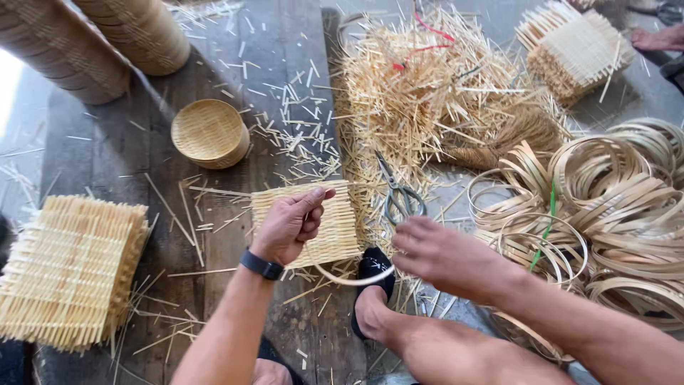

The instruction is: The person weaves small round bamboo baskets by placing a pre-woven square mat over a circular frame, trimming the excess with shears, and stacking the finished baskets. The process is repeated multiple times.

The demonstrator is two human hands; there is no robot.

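- Pretty messy bench: dark wooden worktop littered with cut bamboo slivers all over the middle
- Big loose heap of splints far centre, with a bit of red string poking out the top
- Scissors lying flat just right of the woven mat, right at the edge of that heap
- Small round woven basket sitting far left of the mat, well apart from it
- Thick stack of square woven mats near left, another stack far right
- Tangle of bamboo hoops filling the right side, with a green strip in among them
- Two tall basket stacks in the far left corner
- Left hand curled over the near edge of the single woven mat in the centre, thumb up on top, fingers folded in, watch on the wrist
- Right hand just right of it, fingers bunched and pinching a thin curved bamboo strip that arcs across under the mat toward the left hand
- Foot in a black sock right below the strip
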